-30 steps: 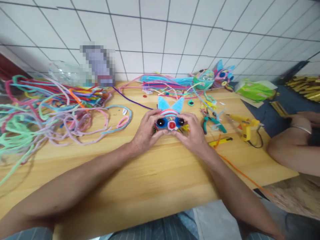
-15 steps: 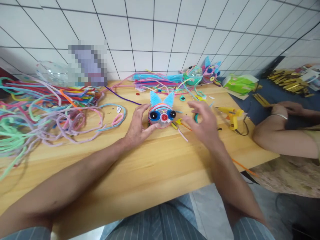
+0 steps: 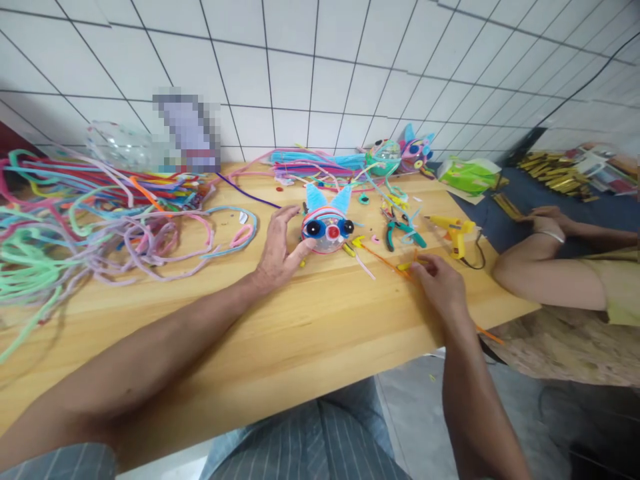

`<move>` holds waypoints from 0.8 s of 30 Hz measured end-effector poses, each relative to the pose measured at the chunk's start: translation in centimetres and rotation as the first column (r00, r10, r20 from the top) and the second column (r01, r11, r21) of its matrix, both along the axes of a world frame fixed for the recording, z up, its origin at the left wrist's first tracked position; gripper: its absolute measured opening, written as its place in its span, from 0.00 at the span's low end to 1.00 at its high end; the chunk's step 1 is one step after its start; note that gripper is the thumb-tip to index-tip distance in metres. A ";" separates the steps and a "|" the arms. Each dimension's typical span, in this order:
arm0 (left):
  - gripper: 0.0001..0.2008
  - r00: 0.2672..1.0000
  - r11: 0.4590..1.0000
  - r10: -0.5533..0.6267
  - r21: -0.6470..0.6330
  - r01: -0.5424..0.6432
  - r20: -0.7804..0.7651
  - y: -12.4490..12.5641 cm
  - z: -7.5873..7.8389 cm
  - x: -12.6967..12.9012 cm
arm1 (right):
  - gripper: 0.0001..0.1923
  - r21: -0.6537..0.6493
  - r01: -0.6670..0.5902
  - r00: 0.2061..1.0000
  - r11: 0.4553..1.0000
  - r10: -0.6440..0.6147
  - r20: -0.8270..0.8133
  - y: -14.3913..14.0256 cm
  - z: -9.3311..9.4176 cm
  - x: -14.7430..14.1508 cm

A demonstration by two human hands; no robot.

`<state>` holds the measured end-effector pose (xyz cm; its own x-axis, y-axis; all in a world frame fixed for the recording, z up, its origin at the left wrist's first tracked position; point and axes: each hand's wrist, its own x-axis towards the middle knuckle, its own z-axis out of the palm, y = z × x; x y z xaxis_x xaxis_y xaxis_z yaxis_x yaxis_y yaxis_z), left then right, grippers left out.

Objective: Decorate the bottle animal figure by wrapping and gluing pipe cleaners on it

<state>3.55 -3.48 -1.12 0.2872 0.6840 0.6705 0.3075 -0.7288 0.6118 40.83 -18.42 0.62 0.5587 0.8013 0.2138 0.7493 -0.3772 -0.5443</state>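
A clear ball [image 3: 327, 243] decorated as an animal face stands on the table, with blue pipe-cleaner ears, black and blue eyes and a red nose. My left hand [image 3: 279, 252] is around its left side, thumb against the lower front and fingers at the side and behind. To the right, just above the tabletop, my right hand [image 3: 440, 283] pinches a small yellow pipe-cleaner piece [image 3: 406, 265] between thumb and fingertips. An orange pipe cleaner [image 3: 383, 259] runs along the table from near the ball toward that hand.
Green-handled pliers [image 3: 404, 237] and a yellow glue gun [image 3: 454, 233] lie to the right. Tangled pipe cleaners [image 3: 130, 233] cover the left. Behind stand two decorated balls, one green [image 3: 384, 159]. A co-worker's arm [image 3: 545, 267] rests at the right. A tiled wall [image 3: 290, 73] closes the back.
My right hand has moved right and down, from hovering open beside the ball to pinching the yellow piece. The pliers have come into fuller view. My left hand stays at the ball.
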 end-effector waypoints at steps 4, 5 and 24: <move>0.33 1.000 0.999 0.027 0.017 -0.027 -0.006 -0.3 0.4 0.0 | 0.24 0.056 -0.068 0.998 0.996 0.067 0.019 0.7 0.1 -0.7; 0.32 0.999 0.999 0.034 0.028 -0.034 -0.004 -0.4 0.5 0.0 | 0.25 0.073 -0.075 0.997 0.995 0.074 0.021 0.7 0.3 -0.9; 0.13 0.839 0.812 -0.533 -0.342 0.472 -0.106 -6.2 3.4 1.6 | 0.03 0.287 -0.636 0.758 0.716 0.514 0.401 0.0 4.7 -9.7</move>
<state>5.13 -9.65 2.32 0.7445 0.5613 0.3614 0.0783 -0.6110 0.7877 31.09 -18.41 5.30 -0.1162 0.7597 0.6398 0.8847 0.3720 -0.2810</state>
